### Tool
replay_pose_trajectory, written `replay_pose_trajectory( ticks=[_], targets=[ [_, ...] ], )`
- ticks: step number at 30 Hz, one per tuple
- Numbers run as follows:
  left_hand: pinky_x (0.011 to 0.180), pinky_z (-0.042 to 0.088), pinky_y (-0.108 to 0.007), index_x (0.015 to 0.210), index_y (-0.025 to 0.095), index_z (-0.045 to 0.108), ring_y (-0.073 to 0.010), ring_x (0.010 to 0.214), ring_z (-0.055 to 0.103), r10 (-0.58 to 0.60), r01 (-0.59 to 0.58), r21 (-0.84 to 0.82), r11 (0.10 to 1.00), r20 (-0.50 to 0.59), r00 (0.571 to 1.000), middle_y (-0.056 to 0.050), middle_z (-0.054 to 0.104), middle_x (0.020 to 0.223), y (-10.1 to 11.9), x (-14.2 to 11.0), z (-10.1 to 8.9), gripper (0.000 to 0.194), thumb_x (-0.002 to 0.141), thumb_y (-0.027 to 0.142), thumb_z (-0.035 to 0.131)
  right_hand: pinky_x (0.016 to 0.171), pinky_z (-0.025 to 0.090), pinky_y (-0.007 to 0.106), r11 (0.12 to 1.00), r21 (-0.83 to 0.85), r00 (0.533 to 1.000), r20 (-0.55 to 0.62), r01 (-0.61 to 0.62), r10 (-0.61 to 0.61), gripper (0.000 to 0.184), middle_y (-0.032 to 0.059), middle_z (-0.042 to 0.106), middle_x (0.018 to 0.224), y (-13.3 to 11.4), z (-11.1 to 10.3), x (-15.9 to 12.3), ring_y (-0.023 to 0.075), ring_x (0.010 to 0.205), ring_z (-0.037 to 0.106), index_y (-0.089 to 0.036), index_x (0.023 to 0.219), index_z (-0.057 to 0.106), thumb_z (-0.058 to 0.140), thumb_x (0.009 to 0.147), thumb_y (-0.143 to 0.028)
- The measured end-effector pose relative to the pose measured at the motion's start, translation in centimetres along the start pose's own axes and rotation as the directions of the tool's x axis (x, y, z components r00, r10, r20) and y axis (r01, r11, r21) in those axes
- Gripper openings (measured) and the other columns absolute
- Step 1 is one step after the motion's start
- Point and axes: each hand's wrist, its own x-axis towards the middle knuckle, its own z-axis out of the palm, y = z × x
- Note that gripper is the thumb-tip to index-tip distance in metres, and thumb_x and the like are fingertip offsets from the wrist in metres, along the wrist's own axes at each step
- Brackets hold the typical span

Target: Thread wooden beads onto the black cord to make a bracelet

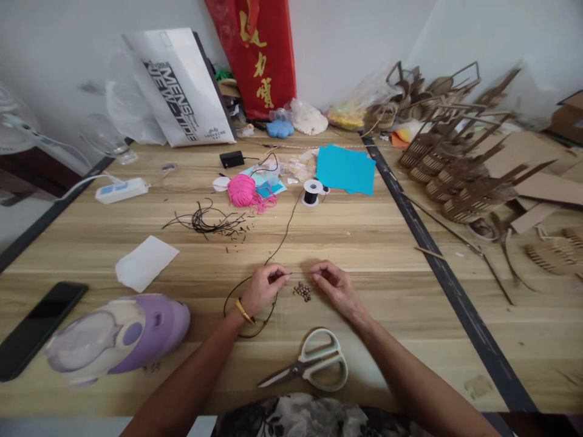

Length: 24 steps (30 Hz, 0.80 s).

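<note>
Near the middle of the table my left hand (265, 286), a yellow bangle on its wrist, pinches the end of a thin black cord (288, 226). That cord trails back to a black spool (311, 193) with white rims, and part of it loops under and around my left wrist. A small reddish bead appears on the loop. My right hand (336, 287) faces it, thumb and fingertips drawn together; whatever is between them is too small to see. Between the hands, slightly nearer me, lies a small pile of colourful beads (302, 292). Scissors with pale handles (324, 360) rest in front.
To the left are a purple-and-white device (122, 337), a phone (39, 328), white paper (146, 263) and cut black cords (207, 220). Farther back sit pink yarn (242, 190), blue sheets (347, 170) and a power strip (121, 190). Small woven baskets (449, 164) crowd the right.
</note>
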Motion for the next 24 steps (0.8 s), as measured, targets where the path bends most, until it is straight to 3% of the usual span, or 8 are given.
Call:
replay_pose_trajectory(
  ticks=[4, 10, 15, 24],
  targets=[
    [0.059, 0.042, -0.022, 0.074, 0.013, 0.062, -0.0119, 0.061, 0.054, 0.013, -0.011, -0.046, 0.999, 0.025, 1.0, -0.001, 0.061, 0.066, -0.5, 0.1, 0.0, 0.013, 0.079, 0.025, 0.057, 0.059, 0.042, 0.024, 0.99, -0.122, 0.996, 0.046, 0.076, -0.071, 0.017, 0.0035, 0.057, 0.082, 0.2, -0.5, -0.1, 0.0133, 0.068, 0.052, -0.019, 0.088, 0.059, 0.058, 0.086, -0.035],
    [0.06, 0.042, -0.022, 0.075, 0.013, 0.063, -0.0121, 0.063, 0.054, 0.037, -0.036, -0.006, 0.999, 0.039, 0.999, -0.002, 0.061, 0.067, -0.8, 0.2, 0.0, 0.015, 0.08, 0.026, 0.056, 0.058, 0.04, 0.024, 0.905, -0.35, 0.958, 0.23, 0.244, -0.169, 0.012, 0.0046, 0.057, 0.082, -0.4, -1.4, 0.0, 0.013, 0.066, 0.05, -0.018, 0.085, 0.062, 0.056, 0.087, -0.028],
    [0.06, 0.043, -0.022, 0.075, 0.013, 0.063, -0.0121, 0.064, 0.054, 0.037, -0.037, -0.005, 0.999, 0.044, 0.998, -0.002, 0.061, 0.067, -0.8, 0.2, 0.0, 0.015, 0.08, 0.025, 0.056, 0.06, 0.041, 0.025, 0.874, -0.381, 0.925, 0.341, 0.3, -0.169, 0.011, 0.0049, 0.058, 0.081, -0.7, -1.6, 0.0, 0.0144, 0.07, 0.054, -0.017, 0.085, 0.062, 0.056, 0.088, -0.025],
    [0.059, 0.042, -0.021, 0.075, 0.012, 0.063, -0.0117, 0.061, 0.053, 0.017, -0.016, -0.021, 1.0, 0.046, 0.999, -0.001, 0.06, 0.065, -0.5, 0.2, -0.1, 0.014, 0.079, 0.025, 0.057, 0.069, 0.047, 0.028, 0.834, -0.407, 0.894, 0.4, 0.372, -0.204, 0.01, 0.0066, 0.06, 0.087, -0.6, -1.6, -0.1, 0.016, 0.075, 0.058, -0.019, 0.091, 0.063, 0.054, 0.089, -0.022]
  ],
)
